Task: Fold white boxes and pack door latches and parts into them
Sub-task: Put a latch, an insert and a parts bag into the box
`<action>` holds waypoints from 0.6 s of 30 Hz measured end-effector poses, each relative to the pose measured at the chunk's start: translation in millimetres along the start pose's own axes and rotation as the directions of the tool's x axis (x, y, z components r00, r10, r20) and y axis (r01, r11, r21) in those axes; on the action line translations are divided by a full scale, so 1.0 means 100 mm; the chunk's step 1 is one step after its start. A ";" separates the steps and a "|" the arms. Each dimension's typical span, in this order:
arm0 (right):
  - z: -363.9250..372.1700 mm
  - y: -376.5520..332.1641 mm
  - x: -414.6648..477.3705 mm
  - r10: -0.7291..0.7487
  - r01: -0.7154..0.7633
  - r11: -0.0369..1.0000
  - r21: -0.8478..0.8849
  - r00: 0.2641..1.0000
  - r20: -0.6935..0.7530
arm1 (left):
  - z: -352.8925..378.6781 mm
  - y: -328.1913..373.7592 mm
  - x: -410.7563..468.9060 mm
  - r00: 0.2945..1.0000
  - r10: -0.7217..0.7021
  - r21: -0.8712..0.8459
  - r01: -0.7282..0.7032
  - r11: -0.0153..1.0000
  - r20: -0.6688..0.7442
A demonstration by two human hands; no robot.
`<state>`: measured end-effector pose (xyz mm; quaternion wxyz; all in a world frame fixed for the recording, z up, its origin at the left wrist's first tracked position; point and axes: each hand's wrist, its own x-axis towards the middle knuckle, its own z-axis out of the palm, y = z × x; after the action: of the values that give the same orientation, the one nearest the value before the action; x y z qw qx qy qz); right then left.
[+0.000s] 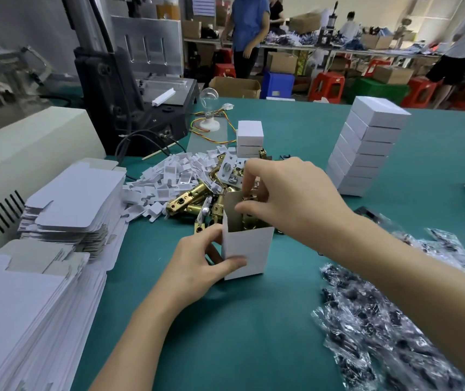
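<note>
Open white box (247, 251): stood upright on the green table (254, 334), mouth up, faces plain white.
Box contents: a brass latch (247, 220) is seen down inside, partly hidden by the fingers.
Left hand (197, 266): clamped on the box's lower left corner, thumb pressed flat across the front face, fingers curled round the side.
Right hand (290, 198): brought over the mouth from the right, fingertips curled down and closed on the latch inside.
Loose latches (194, 200): heaped just behind the box, brass bodies tangled.
White card inserts (175, 172): piled behind and left of the latches.
Flat box blanks (76, 204): stacked at the left edge.
Closed boxes (366, 148): a tall stack is stood far right, a short stack (250, 138) behind the heap.
Clear bags (380, 320): dark small parts inside, strewn at the right.
</note>
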<state>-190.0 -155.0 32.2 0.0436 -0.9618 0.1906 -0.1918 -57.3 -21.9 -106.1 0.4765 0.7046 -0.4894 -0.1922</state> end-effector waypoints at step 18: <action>0.00 -0.01 -0.16 0.082 -0.085 0.995 -0.055 0.995 -0.063 | -0.01 -0.03 0.01 0.999 -0.025 -0.022 0.025 0.999 0.024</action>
<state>-203.3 -148.3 27.1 0.0181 -0.9476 0.2373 -0.2132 -54.1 -21.9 -108.3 0.4761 0.7029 -0.4840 -0.2121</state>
